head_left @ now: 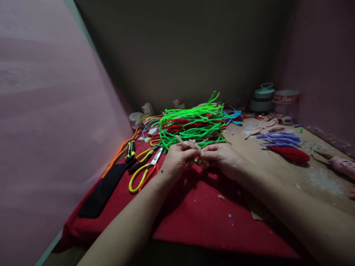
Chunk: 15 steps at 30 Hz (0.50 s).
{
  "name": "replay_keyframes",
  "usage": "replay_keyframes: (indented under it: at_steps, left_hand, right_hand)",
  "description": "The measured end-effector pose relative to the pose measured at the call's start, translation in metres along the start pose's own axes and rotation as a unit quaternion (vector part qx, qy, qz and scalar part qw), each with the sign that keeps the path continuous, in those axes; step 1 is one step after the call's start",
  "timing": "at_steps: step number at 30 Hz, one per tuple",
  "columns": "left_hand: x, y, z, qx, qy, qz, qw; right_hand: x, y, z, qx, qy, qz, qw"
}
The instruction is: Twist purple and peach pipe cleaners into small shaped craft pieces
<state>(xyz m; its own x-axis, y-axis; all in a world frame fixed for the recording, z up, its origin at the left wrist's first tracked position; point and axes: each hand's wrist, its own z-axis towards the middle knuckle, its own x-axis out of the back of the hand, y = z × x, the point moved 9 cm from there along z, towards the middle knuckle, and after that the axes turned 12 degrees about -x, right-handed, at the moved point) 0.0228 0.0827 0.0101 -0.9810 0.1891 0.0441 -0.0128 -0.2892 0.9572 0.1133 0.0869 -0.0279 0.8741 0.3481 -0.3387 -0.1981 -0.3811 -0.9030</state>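
Note:
Both hands meet over the red cloth, pinching pale pink pipe cleaners (192,144) between them. My left hand (179,157) is closed with thumb and fingertips on the bent strands. From the other side, the fingertips of my right hand (222,157) close on them, almost touching the left. Parts of the strands are hidden behind the fingers. Just beyond lies a heap of green pipe cleaners (191,129) with red pipe cleaners (177,125) among them. Scissors (138,177) with yellow and orange-red handles rest left of my left wrist.
Left are pliers (142,159), a utility knife (130,151), a black flat strip (104,192) and orange pipe cleaners (119,151). On the right board (244,142) lie purple pipe cleaners (283,138) and a red fuzzy piece (291,153). A lidded container (262,98) stands at the back.

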Motion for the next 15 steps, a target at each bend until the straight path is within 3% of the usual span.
replay_keyframes:
  at_steps: [9, 15]
  left_hand:
    - [0.0001, -0.0011, -0.0005, 0.009, 0.010, -0.004, 1.000]
    - [0.0000, -0.0007, 0.0001, -0.001, 0.007, -0.010, 1.000]
  right_hand:
    - [0.0024, -0.0031, -0.0028, 0.013, 0.039, -0.067, 0.997]
    - [0.0035, -0.0002, 0.0004, 0.015, 0.029, -0.070, 0.997]
